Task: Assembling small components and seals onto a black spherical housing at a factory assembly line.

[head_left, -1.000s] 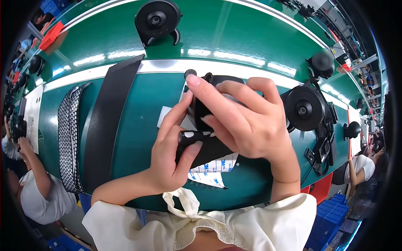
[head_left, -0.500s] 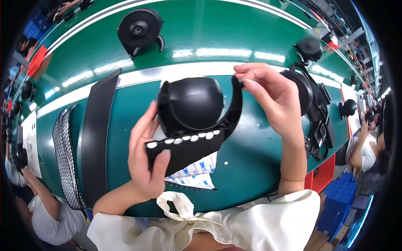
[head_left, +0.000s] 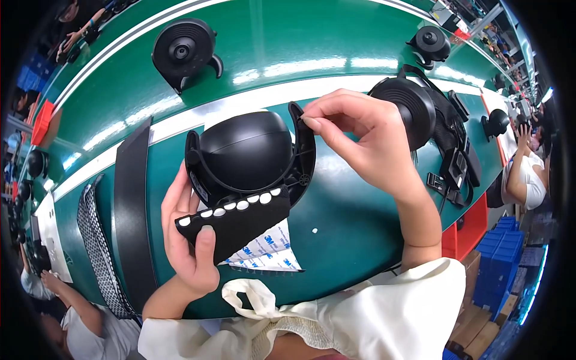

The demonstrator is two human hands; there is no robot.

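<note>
In the head view, a black domed plastic housing with a curved bracket is held above the green table. The left hand is wrapped around a black strip dotted with white adhesive pads under it. The right hand fingers are pinched on the bracket's upper tip. A slip could be caused by this light pinch, and pads could be smeared by the thumb.

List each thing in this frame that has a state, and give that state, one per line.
Black domed part: lifted off the table, dome facing the camera.
Left hand: gripping the part's flat base, thumb on it.
Right hand: fingertips pinching the bracket's upper right arm.
White backing sheets: lying flat on the green table.
</note>
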